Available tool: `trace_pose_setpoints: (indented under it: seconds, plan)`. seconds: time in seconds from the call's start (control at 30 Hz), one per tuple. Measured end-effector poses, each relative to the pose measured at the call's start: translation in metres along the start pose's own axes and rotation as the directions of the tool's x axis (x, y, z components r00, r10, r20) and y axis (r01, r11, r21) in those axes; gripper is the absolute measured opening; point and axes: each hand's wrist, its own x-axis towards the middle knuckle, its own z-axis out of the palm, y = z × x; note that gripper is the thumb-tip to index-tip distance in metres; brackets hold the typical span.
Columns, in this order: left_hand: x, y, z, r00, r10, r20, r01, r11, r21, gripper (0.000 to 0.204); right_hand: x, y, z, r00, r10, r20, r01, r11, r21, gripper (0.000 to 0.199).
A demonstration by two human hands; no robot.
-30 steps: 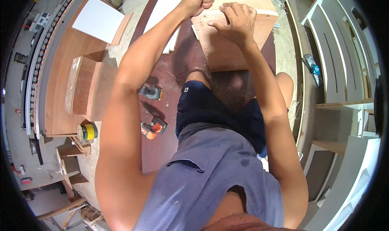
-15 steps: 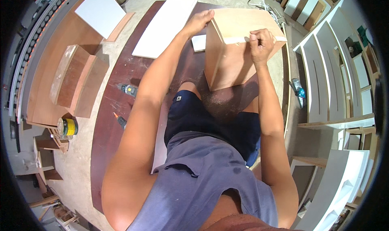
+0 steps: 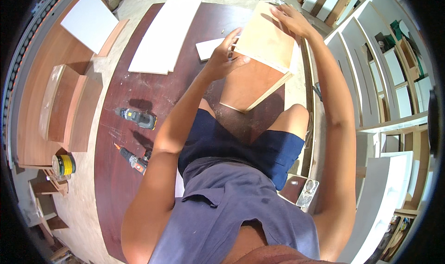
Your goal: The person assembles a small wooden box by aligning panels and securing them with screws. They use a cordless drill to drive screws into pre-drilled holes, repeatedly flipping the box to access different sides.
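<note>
The plywood box (image 3: 262, 60) lies between both hands — left hand (image 3: 222, 55) grasping its near edge, right hand (image 3: 289, 21) pressed open-palmed on its far top.

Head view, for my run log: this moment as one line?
left hand: on near edge of plywood box | right hand: on its far top | box: on dark board | two drills: lying left
</note>
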Motion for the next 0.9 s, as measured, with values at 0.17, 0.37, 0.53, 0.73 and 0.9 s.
trace_pose_setpoints:
  seconds: [0.17,0.37,0.53,0.73,0.9]
  plan:
    - [0.011,-0.03,0.037,0.898,-0.195,-0.394,0.058,0.941,-0.334,0.081,0.06,0.016,0.033,0.988,0.154,0.015,-0.149,0.972,-0.181,0.101]
    - [0.023,-0.01,0.071,0.666,-0.003,-0.746,0.173,0.973,0.151,0.078,0.063,0.011,0.032,0.946,0.314,0.082,-0.294,0.937,-0.189,0.108]
    - [0.036,-0.016,0.072,0.604,0.031,-0.796,0.178,0.969,0.173,0.087,0.05,0.018,0.022,0.939,0.339,0.05,-0.327,0.93,-0.167,0.105]
    - [0.047,-0.036,0.045,0.785,-0.227,-0.577,0.281,0.96,0.005,0.067,0.044,0.019,0.016,0.925,0.378,0.039,-0.363,0.91,-0.202,0.107]
    - [0.049,-0.029,0.048,0.765,-0.093,-0.637,0.16,0.986,0.048,0.064,0.038,0.024,0.009,0.898,0.435,0.062,-0.418,0.889,-0.188,0.108]
